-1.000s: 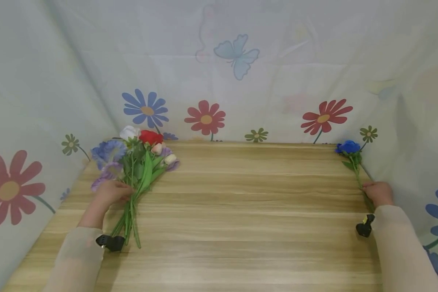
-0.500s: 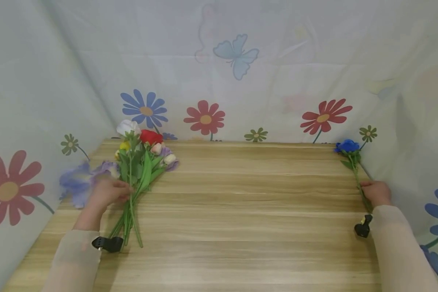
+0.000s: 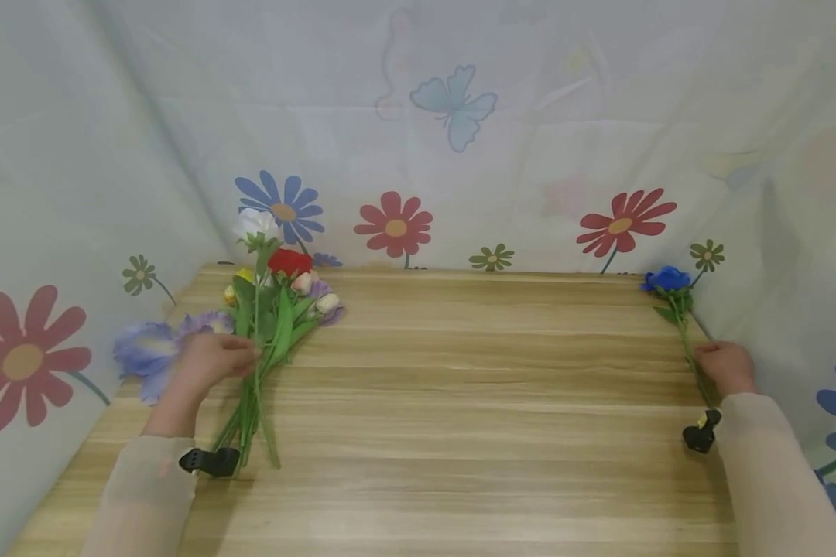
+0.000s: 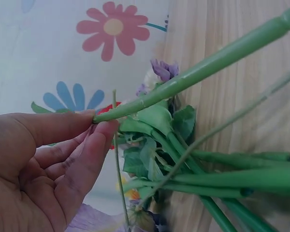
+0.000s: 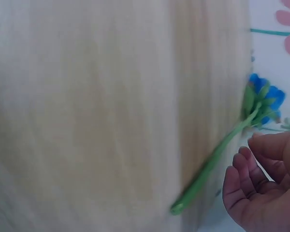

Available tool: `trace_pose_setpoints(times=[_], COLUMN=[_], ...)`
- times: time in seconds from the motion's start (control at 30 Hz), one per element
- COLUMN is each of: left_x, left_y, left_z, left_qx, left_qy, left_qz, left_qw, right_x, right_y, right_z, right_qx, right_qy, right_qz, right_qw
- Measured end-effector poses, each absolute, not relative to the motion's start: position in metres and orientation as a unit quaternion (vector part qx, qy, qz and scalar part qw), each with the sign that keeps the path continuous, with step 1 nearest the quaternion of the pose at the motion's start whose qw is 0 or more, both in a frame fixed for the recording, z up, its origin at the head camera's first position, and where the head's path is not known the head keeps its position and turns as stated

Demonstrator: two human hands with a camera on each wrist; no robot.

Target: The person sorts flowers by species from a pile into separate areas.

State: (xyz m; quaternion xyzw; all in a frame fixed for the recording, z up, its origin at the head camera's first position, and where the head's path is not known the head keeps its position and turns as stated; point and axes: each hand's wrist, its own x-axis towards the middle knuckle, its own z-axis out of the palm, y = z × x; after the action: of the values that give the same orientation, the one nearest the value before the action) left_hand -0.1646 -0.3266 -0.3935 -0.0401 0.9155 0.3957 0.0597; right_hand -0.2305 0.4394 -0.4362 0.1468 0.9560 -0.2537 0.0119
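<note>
At the left of the table, my left hand pinches a green stem between thumb and fingertips. In the head view this is the stem of a white flower, lifted above a loose bunch. That bunch holds a red flower, a pale tulip-like bud and several green stems. A large blue-purple flower lies left of the hand. On the far right my right hand lies beside the stem of a blue flower, fingers loosely curled, seemingly gripping nothing.
The wooden table stretches between the hands. Fabric printed with flowers and a butterfly hangs behind and along both sides, close to each hand. Yellow petals show at the bunch's left side.
The white flower has risen out of the bunch with my left hand's pinch. The blue-purple flower has dropped leftward, uncovering yellow petals. My right hand has hardly moved.
</note>
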Motion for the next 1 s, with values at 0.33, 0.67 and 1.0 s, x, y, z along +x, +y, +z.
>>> trace_pose_setpoints(times=[0.33,0.67,1.0], left_x=[-0.166,-0.17,-0.172], left_y=[-0.308,-0.287,-0.264], left_z=[-0.375,-0.368,-0.357], left_qx=[-0.036,-0.033,-0.031], left_qy=[0.929,0.921,0.911], left_qz=[0.361,0.384,0.409], left_qw=[0.074,0.054,0.043], right_x=[-0.23,-0.228,-0.223], right_y=[0.405,0.354,0.294], right_z=[-0.399,-0.373,-0.361], right_qx=[0.118,0.076,0.026], right_qy=[0.937,0.923,0.904], right_qz=[-0.327,-0.376,-0.427], right_qw=[-0.025,-0.029,-0.024])
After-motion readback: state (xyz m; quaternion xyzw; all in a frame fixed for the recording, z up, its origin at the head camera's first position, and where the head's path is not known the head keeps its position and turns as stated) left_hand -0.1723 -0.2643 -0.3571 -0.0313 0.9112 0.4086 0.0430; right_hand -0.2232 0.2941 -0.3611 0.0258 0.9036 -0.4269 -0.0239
